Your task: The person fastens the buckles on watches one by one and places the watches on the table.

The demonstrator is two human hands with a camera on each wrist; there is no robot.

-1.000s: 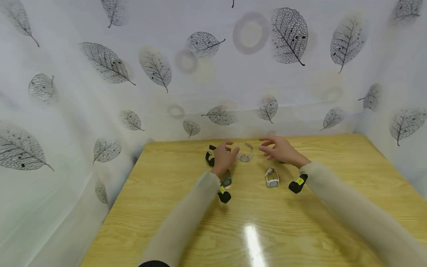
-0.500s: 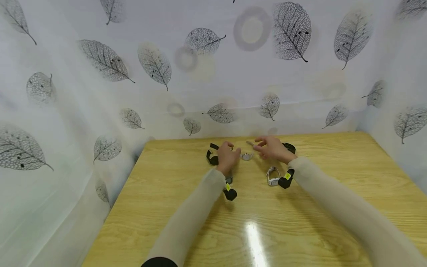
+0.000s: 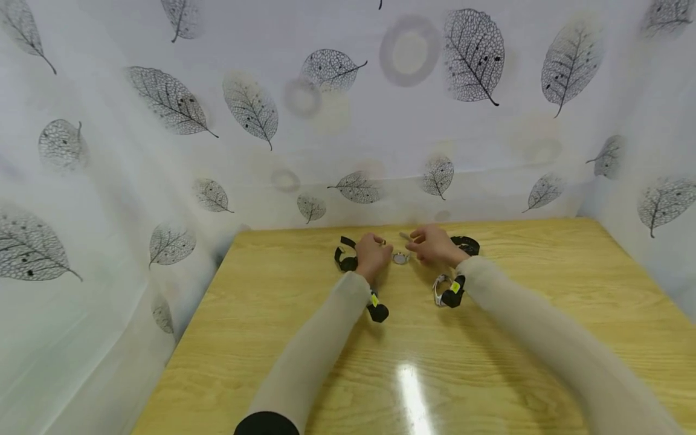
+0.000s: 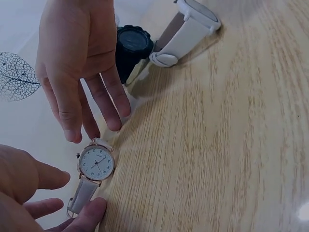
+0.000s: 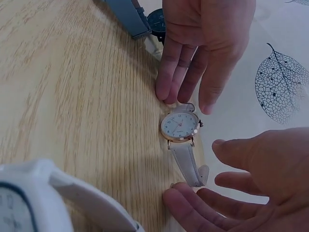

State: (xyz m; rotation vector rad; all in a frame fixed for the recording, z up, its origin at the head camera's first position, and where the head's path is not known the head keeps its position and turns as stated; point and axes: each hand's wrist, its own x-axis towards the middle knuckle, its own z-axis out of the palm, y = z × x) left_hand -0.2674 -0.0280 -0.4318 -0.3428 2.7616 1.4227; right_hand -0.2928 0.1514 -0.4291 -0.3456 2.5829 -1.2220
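Observation:
A wristwatch with a round white dial, rose-gold case and pale strap (image 3: 400,258) lies face up near the table's back edge. On its left is my left hand (image 3: 374,257), fingers reaching down around the buckle end. From the other side comes my right hand (image 3: 433,246), its fingertips beside the longer strap end (image 5: 186,162). In the right wrist view, thumb and fingers stand apart on both hands. Whether a fingertip touches the strap is hard to tell. The left hand largely hides a grey watch (image 5: 128,17).
Left of the hands lies a black watch (image 3: 348,264). Another black watch (image 3: 466,244) sits behind the right wrist. A white watch (image 3: 440,290) stands nearer, partly covered by the right wrist camera (image 3: 453,292). A leaf-print curtain (image 3: 359,121) hangs behind the wooden table (image 3: 304,290).
My right hand has moved left to the pale-strapped watch, uncovering the black watch behind it. The left hand has shifted slightly right and now covers the grey watch.

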